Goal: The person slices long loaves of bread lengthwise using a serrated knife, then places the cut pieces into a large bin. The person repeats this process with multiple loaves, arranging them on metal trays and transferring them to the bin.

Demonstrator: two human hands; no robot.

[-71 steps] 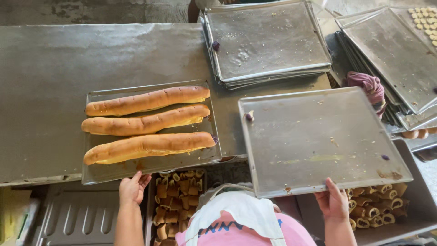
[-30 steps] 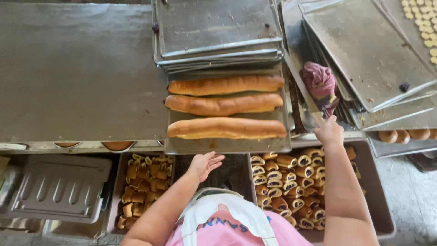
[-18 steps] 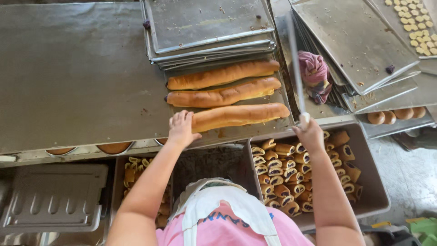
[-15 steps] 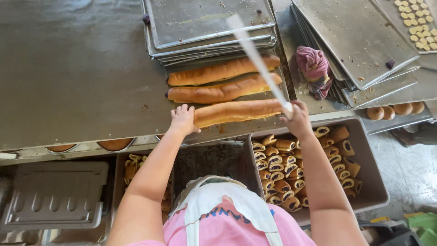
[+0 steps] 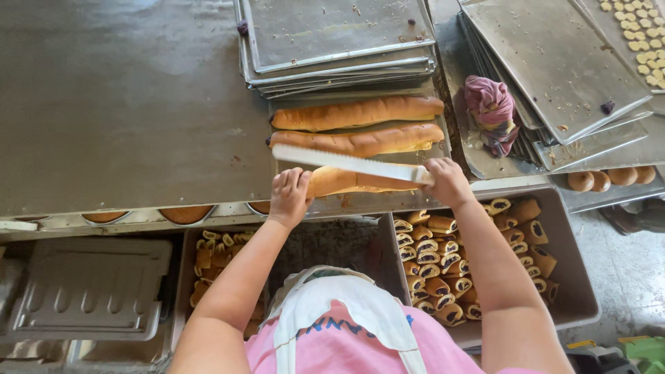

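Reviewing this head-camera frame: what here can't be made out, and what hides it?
- Nearest bread loaf: its left end is hidden under the left hand, and the long serrated knife crosses it.
- Knife handle: hidden inside the right hand.
- Tray beneath the loaves: mostly covered by bread and the tray stack.
- Round pieces at top right: cut by the frame edge, too small to identify.

A long serrated knife (image 5: 350, 163) lies almost level across mid-frame, its pale blade pointing left, gripped at its right end. Just beneath it, the nearest of three golden-brown baked logs (image 5: 353, 181) lies lengthwise on a metal tray (image 5: 325, 204), its left end covered.
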